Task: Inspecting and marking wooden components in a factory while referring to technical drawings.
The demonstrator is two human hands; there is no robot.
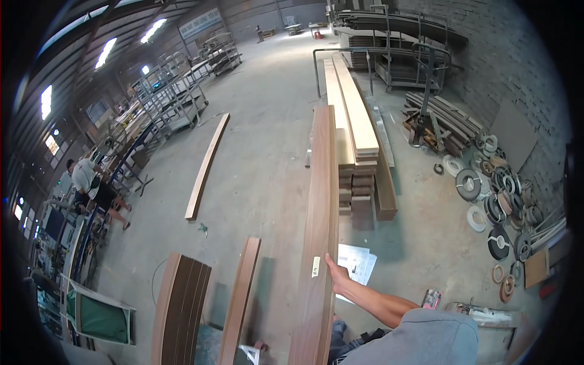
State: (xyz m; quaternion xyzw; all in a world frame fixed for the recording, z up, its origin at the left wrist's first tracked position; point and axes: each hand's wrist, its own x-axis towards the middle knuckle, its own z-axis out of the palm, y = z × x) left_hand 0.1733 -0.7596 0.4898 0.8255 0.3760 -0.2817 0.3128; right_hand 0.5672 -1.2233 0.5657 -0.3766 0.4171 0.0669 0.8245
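Observation:
A long brown wooden board (318, 201) with a small pale label on its upper face runs from the lower edge of the view up toward the stack beyond. My right hand (338, 275) grips the board's right edge, thumb up against its side and the other fingers hidden. My left hand does not show. Left of the board, a narrower brown plank (241, 298) stretches away from me. Further left is a row of dark brown boards (182, 310) side by side. White paper sheets (360, 263) lie beyond my right wrist.
Ahead is a stack of boards (358, 131) with pale ones on top, near a metal trolley frame (344, 50). One plank (208, 167) lies on the floor. Coiled edging rolls (499, 242) crowd the right wall. A person (91, 179) works at the left benches.

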